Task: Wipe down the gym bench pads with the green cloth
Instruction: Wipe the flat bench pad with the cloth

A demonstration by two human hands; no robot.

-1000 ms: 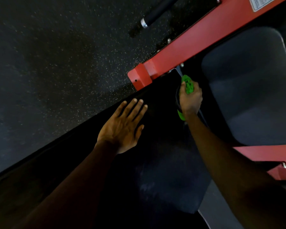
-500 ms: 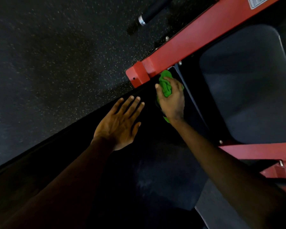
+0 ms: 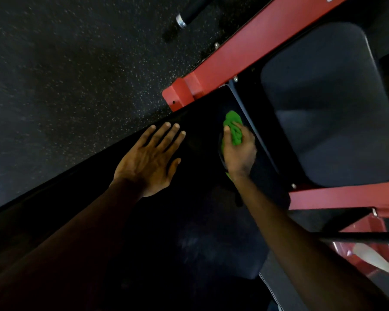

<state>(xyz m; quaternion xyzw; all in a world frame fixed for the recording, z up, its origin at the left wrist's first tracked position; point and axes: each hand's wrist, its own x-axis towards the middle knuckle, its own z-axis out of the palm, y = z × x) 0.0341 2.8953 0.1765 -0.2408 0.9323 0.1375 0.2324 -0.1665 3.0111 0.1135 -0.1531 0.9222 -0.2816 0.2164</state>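
In the middle left of the frame, the left hand lies flat with fingers spread on the long black padded bench pad, probably to steady the body. Just right of it, the right hand grips the crumpled green cloth and presses it on the same pad, below the red steel frame beam. A 2nd, dark grey rounded pad sits at the upper right. At the lower right edge is a white bottle; its content is hidden.

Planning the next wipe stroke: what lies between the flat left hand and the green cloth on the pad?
Only bare black pad; the head view shows nothing between the left hand and the green cloth, which the right hand grips.
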